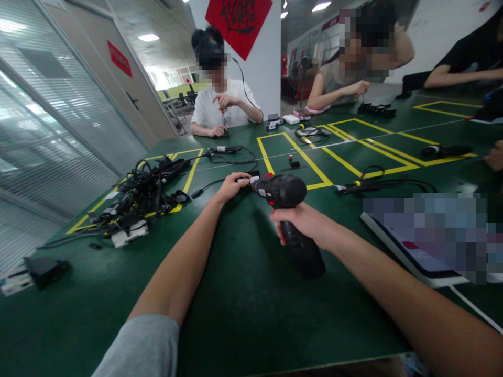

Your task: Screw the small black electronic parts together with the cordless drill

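Observation:
In my right hand point(296, 220) is a black cordless drill point(285, 191) with red accents, its fingers wrapped round the grip. The drill's nose points left, toward my left hand point(231, 187). With its fingers closed, my left hand pins a small black-and-white piece point(254, 178) on the green table, at or very near the drill's tip. The drill partly hides this piece, so its kind and any screw are not visible. A black cable point(210, 186) with a plug end runs to the left of that hand.
Tangled black cables point(153, 188) heap up on the left, beside a black box point(45, 269). A tablet-like device point(412, 256) lies to the right, near more cables point(393, 184). Yellow tape point(314, 166) marks the green table point(236, 303). Several people sit around it.

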`<action>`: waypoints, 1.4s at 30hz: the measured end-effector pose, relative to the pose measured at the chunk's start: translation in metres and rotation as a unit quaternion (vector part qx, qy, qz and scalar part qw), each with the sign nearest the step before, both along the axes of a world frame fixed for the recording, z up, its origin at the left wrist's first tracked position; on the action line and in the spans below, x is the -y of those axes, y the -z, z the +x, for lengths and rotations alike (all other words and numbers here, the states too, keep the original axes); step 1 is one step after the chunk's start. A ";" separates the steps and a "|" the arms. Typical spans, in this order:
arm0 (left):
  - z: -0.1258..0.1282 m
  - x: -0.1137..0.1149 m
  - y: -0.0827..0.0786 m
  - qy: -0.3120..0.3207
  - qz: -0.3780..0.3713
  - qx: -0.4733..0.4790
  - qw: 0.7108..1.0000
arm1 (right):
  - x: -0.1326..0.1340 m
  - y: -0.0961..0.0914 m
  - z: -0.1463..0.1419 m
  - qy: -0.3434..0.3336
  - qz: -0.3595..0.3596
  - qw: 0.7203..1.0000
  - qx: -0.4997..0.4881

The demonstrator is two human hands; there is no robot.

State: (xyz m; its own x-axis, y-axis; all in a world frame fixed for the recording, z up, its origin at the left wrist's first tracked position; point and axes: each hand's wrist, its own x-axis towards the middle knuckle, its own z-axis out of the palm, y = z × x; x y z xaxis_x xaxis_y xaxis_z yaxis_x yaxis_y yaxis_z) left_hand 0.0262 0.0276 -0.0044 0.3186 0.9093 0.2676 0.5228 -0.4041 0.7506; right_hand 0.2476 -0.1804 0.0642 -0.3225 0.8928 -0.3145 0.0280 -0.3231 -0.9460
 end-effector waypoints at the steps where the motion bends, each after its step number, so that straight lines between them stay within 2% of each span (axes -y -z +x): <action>1: 0.000 0.000 0.000 0.002 0.002 0.000 1.000 | 0.000 -0.001 0.000 0.005 0.006 1.000 0.008; 8: -0.002 -0.004 0.001 0.009 0.003 -0.007 1.000 | 0.002 -0.001 -0.002 0.023 0.009 1.000 0.017; 42: -0.001 -0.006 0.003 0.000 -0.015 0.015 1.000 | 0.003 -0.001 -0.002 0.024 0.026 0.999 0.021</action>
State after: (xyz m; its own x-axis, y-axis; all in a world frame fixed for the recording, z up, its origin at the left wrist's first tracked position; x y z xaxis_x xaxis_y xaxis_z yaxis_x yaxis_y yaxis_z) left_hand 0.0248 0.0336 -0.0077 0.3110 0.9173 0.2487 0.5004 -0.3805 0.7777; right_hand 0.2458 -0.1833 0.0652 -0.2671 0.9222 -0.2796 0.0541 -0.2753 -0.9598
